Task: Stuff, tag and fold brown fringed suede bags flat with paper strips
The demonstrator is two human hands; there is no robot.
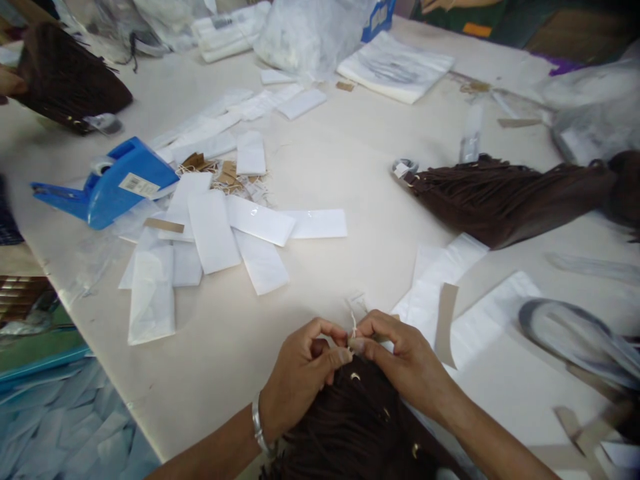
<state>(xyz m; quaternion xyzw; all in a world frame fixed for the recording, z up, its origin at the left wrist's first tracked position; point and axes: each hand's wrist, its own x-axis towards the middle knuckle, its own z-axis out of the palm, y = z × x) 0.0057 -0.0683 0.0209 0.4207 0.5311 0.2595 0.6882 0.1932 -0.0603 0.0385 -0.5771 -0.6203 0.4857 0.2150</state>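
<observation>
A dark brown fringed bag (pixel 350 420) with metal eyelets lies at the bottom of the view, in front of me. At its top edge my left hand (pixel 307 373) pinches a thin cream string (pixel 355 323), thumb against fingers. Close beside it, my right hand (pixel 403 350) also pinches the string, and the fingertips of both hands nearly meet. A small clear tag seems to hang on the string's far end, too blurred to make out. The fingers cover where the string meets the bag.
A blue tape dispenser (pixel 127 180) stands left, beside white folded paper pieces (pixel 214 230) and brown tags (pixel 229 175). Another fringed bag (pixel 500 197) lies right. At the far left, another person's hand (pixel 11 83) touches a brown bag (pixel 70 77). Plastic bags (pixel 315 40) lie at the back.
</observation>
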